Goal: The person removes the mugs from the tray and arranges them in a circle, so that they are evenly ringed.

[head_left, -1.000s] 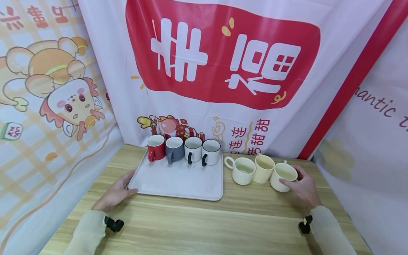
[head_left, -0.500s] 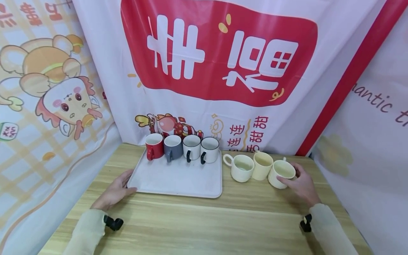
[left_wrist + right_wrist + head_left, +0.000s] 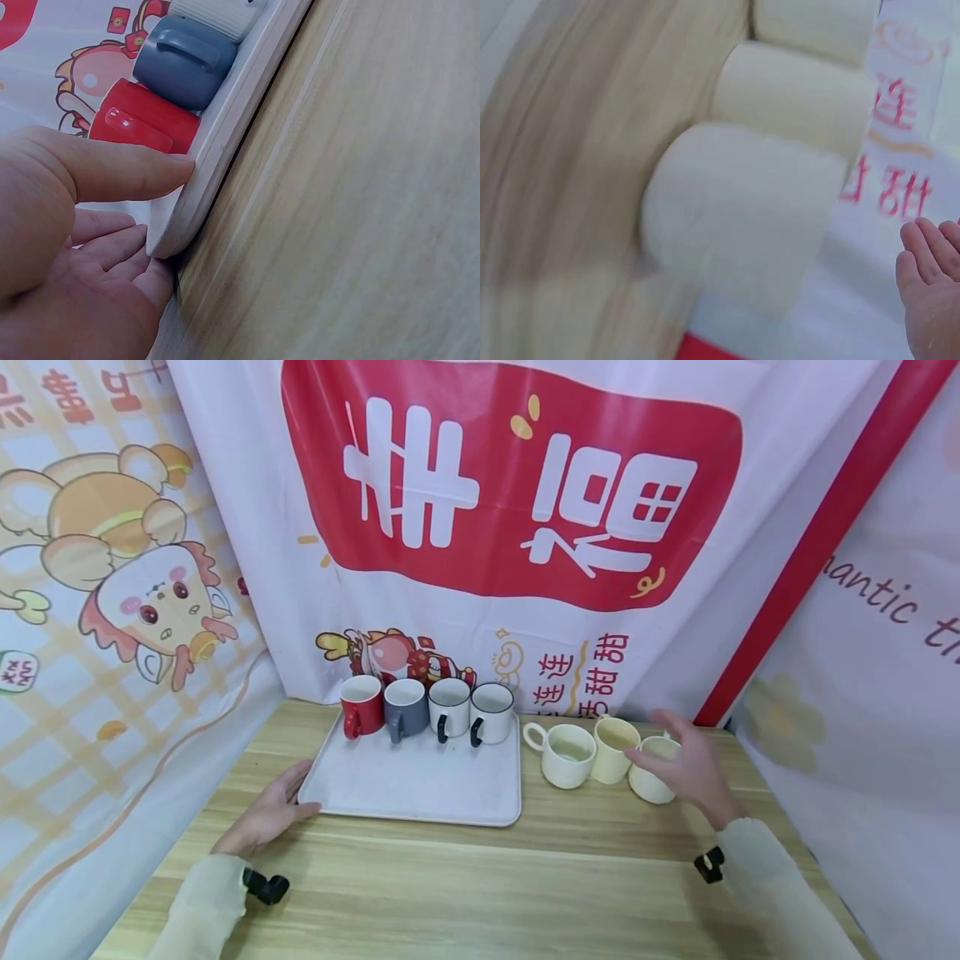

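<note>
My left hand point(image 3: 273, 810) holds the near left corner of a white tray point(image 3: 405, 797); in the left wrist view the thumb lies on the rim and the fingers sit beside the corner. On the tray's far side stand a red mug point(image 3: 363, 704), a grey-blue mug point(image 3: 408, 706) and two white mugs with black handles. Right of the tray are a pale mug point(image 3: 567, 768) with a ring handle, a yellowish mug point(image 3: 611, 764) and a cream mug point(image 3: 651, 785). Over the cream mug hovers my right hand point(image 3: 693, 772), fingers spread and holding nothing, partly covering it.
A wooden table point(image 3: 465, 893) bears everything. Behind it hangs a white cloth with a red printed panel point(image 3: 517, 560), close to the mugs' backs. Printed cloths also enclose the left and right sides.
My right hand has let go of the cream mug and risen up and leftward over it. My left hand stays at the tray corner. The head view has shifted slightly.
</note>
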{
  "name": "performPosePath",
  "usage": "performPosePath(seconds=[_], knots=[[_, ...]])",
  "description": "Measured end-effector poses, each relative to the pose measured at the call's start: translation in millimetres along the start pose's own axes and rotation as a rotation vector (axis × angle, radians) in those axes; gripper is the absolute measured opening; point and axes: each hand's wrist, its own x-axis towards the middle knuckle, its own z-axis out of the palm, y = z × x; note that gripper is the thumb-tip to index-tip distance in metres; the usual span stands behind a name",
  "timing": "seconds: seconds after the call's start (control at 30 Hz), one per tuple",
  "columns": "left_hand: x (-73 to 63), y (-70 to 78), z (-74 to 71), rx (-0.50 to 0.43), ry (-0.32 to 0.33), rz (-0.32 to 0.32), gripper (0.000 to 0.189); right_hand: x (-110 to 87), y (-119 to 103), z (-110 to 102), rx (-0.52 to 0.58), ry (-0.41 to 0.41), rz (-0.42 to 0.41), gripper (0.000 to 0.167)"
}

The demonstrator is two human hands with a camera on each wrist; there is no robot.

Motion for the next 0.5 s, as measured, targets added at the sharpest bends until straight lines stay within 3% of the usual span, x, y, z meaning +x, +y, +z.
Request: performPosePath(seconds=[0.2, 0.4, 0.5], knots=[[0.3, 0.6, 0.2, 0.007, 0.004, 0.001, 0.090, 8.2, -45, 32, 0.070, -0.082, -0.097, 0.089], [1.3, 0.4, 1.3, 0.000, 0.008, 0.001, 0.089, 13.5, -83, 75, 0.153, -0.115, -0.226, 0.081], [1.7, -1.1, 1.5, -0.012, 0.007, 0.008, 0.090, 15.7, -96, 98, 0.180, -0.132, -0.247, 0.079]])
